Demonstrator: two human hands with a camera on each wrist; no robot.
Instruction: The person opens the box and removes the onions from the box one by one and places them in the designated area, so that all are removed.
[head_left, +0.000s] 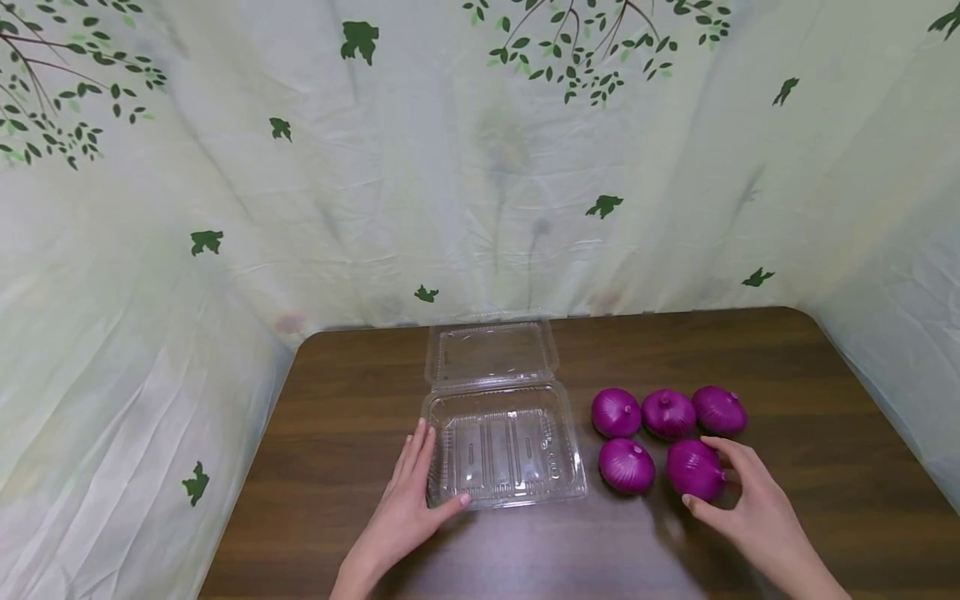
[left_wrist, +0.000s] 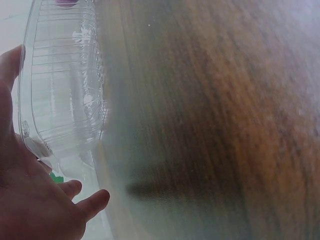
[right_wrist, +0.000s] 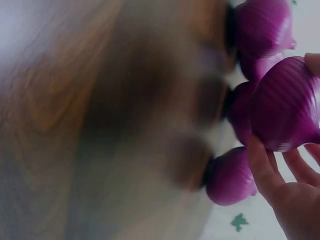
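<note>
A clear plastic clamshell container (head_left: 495,442) lies with its lid (head_left: 493,352) folded back. My left hand (head_left: 408,492) rests at its near left corner, fingers straight along the left side and thumb on the front rim. In the left wrist view, the fingers (left_wrist: 95,204) reach past the container wall (left_wrist: 65,75). My right hand (head_left: 750,504) holds a purple onion (head_left: 694,470) between thumb and fingers. The right wrist view shows this onion (right_wrist: 285,105) raised off the table, its stem end toward the palm.
Several more purple onions stand right of the container: one (head_left: 626,467) in the near row, others (head_left: 617,412) (head_left: 669,414) (head_left: 719,410) behind. The brown wooden table (head_left: 345,417) ends at a leaf-patterned curtain (head_left: 480,208).
</note>
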